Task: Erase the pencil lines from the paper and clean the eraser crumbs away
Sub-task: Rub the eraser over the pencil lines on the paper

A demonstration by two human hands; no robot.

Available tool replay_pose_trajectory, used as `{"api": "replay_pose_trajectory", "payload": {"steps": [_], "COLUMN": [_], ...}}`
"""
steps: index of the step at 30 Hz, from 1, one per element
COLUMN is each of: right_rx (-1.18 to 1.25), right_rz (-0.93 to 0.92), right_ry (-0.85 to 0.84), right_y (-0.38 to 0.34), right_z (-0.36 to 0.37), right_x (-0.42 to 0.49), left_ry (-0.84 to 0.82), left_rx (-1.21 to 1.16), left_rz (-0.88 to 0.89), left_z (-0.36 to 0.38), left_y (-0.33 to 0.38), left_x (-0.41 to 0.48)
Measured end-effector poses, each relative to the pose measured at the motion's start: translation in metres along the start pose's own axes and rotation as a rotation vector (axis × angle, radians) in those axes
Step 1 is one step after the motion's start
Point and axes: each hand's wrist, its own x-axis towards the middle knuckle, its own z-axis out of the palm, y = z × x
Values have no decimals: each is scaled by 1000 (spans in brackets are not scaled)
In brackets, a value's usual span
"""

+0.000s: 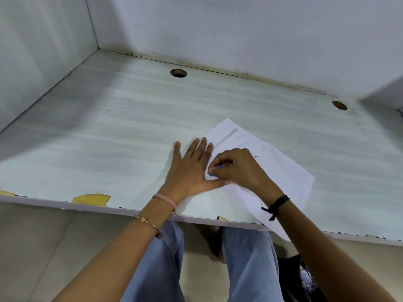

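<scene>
Erasing is under way. Left hand (189, 168) lies flat, fingers spread, pinning white paper (283, 171) on the desk (109, 127). Right hand (237, 168) pinches a purple eraser (214, 170) against the sheet. Faint pencil lines (231, 135) at its 12 o'clock likely need rubbing next, and dark crumbs (265, 147) at 1 o'clock need sweeping. A cable hole (178, 73) at 11 o'clock is well apart.

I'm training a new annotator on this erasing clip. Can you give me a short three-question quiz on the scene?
1. True or false: the left hand lies flat on the paper.
2. The right hand pinches: A) a pencil B) a purple eraser C) a brush.
3. How many round holes show in the desk?
Key: 1 true; 2 B; 3 two.
</scene>
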Motion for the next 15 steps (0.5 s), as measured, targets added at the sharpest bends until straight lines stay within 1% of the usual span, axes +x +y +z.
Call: {"api": "replay_pose_trajectory", "payload": {"steps": [3,4,7,8,11,12,13,15], "right_rx": [4,-4,-36,-27,30,28,11,-27], "right_rz": [47,46,-16,-14,44,50,41,-11], "right_ry": [150,143,-30,-38,123,134,104,-19], "right_y": [7,6,-6,-6,4,3,0,-9], "right_z": [-10,-10,-2,-2,-11,-12,-10,-3], "right_x": [9,10,-2,-3,7,8,6,-1], "left_ry": [-5,-2,-3,-1,2,3,4,-1], "left_rx": [-48,-49,4,12,-34,-41,-35,-3], "left_rz": [-13,-13,3,5,-9,-9,-5,6], "left_z": [-1,-1,0,0,1,1,0,0], "left_y": [1,2,0,0,0,1,1,0], "left_x": [-1,-1,0,0,0,-1,-1,0]}}
